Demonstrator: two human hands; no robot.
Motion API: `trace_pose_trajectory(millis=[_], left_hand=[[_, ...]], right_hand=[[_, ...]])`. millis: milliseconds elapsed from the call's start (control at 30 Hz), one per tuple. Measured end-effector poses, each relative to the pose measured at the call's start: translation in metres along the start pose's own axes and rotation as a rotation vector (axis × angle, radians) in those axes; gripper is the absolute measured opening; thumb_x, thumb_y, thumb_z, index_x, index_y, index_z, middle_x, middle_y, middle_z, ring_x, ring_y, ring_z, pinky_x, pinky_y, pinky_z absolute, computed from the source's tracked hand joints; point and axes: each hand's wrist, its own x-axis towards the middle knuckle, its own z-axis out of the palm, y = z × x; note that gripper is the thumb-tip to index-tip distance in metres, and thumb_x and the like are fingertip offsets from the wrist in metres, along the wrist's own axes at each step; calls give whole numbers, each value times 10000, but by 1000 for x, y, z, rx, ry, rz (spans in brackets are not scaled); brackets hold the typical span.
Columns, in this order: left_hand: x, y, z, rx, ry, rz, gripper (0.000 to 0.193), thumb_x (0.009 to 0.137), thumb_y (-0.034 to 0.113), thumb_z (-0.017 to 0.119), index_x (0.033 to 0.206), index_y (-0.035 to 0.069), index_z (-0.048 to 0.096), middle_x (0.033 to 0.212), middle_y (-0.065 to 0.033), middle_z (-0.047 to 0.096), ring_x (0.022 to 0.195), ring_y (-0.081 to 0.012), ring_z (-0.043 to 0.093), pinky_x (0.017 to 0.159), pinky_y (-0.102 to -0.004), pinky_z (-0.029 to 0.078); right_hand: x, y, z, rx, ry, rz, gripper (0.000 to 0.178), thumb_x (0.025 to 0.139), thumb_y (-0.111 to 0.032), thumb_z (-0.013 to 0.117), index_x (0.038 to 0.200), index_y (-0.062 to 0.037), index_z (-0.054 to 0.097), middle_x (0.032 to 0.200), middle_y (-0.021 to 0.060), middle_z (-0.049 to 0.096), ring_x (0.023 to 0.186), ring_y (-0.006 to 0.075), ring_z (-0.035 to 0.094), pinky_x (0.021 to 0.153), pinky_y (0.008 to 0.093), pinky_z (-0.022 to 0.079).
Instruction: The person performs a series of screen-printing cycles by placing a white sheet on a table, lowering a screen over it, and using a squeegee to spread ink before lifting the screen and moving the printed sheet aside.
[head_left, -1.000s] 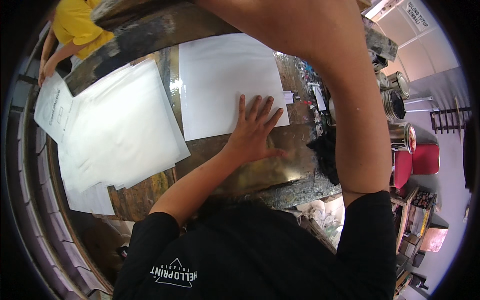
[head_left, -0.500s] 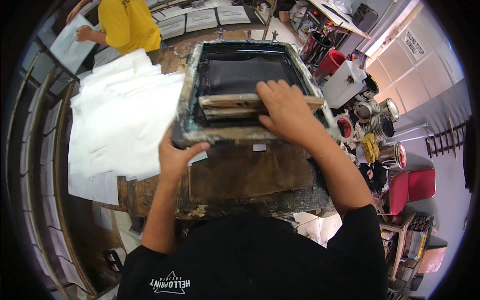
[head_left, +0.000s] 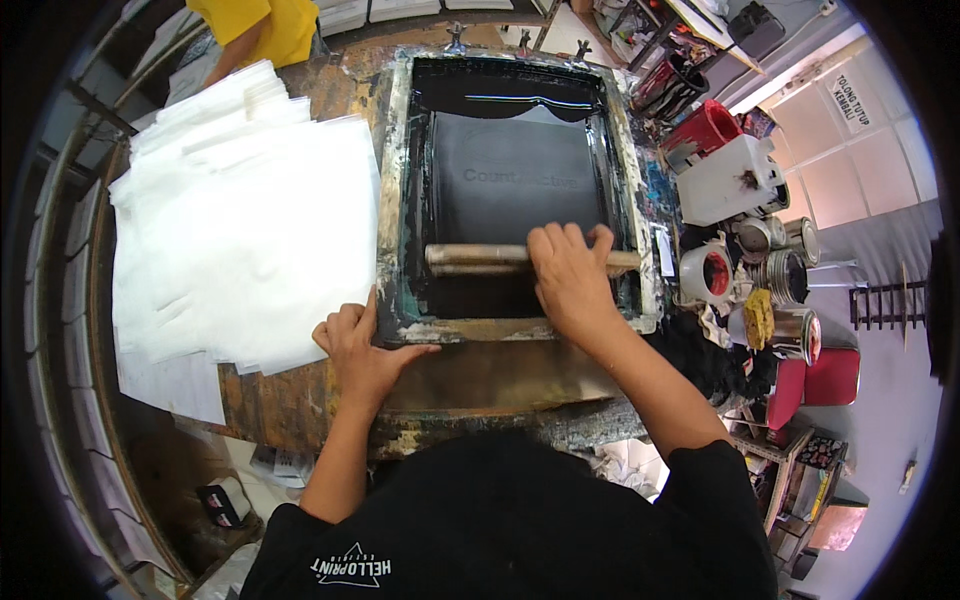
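Note:
A wooden-framed printing screen (head_left: pixel 393 200) lies on the ink-stained worktable (head_left: pixel 480 375) in front of me. Black ink coats its mesh, where faint lettering shows through, and a glossy ink band lies at the far end. My right hand (head_left: pixel 575 275) is closed round the wooden handle of a squeegee (head_left: pixel 475 258), which sits crosswise near the screen's front end; its blade is hidden. At the near left corner of the frame is my left hand (head_left: pixel 352 350), thumb stretched along the front edge and fingers apart. White sheets (head_left: pixel 250 230) are piled left of the screen.
Clamps (head_left: pixel 456 38) stand at the screen's far edge. Along the right are a white jug (head_left: pixel 725 185), a red bucket (head_left: pixel 705 130), several tins and a yellow sponge (head_left: pixel 759 318). A person in yellow (head_left: pixel 285 30) stands far left, and a rack (head_left: pixel 80 300) lines the left side.
The screen's near edge has come down to the table, covering the small white piece that showed there. My left hand's grip on the corner has loosened. My right hand still grips the squeegee.

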Motion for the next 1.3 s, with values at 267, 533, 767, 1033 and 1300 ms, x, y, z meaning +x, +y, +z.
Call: trace_pose_trajectory(millis=[267,533,767,1033,1300], left_hand=[[2,-3,-4,31,-53,26,1208,515,816,883,1424,39,716,962,-36,560,957,-231,506,964,-427,311],[0,-1,-6,-1,-48,-6,1222,505,817,883,1435,42,714,958,-37,572,980,-229,515,981,-430,312],[-3,-5,-6,12,69,68,1192,549,776,905,1446,19,696,968,-53,604,987,-232,526,987,-435,303],[8,36,-18,-836,59,-151,1088,727,339,1021,1580,-72,486,1236,-139,698,1096,-217,649,1025,-408,513],[109,72,-36,-1252,538,209,1048,1014,253,809,1731,-13,93,1430,-157,611,1295,-254,608,1136,-393,470]], right_hand=[[132,79,53,-109,108,-19,515,779,-80,820,1201,-105,527,1128,73,614,1121,314,602,1021,608,381],[213,134,82,-143,71,-39,571,791,-94,822,1272,-103,515,1168,70,635,1158,287,622,962,566,397],[142,100,14,-59,28,-107,611,800,-133,822,1317,-76,501,1185,99,637,1158,317,620,946,545,415],[-16,-2,-76,15,-54,-17,469,789,-150,828,1173,-86,567,1076,110,587,1113,320,585,983,527,406],[56,19,-166,-10,489,-71,352,917,-366,728,1077,-68,629,945,118,619,961,348,618,901,496,424]])
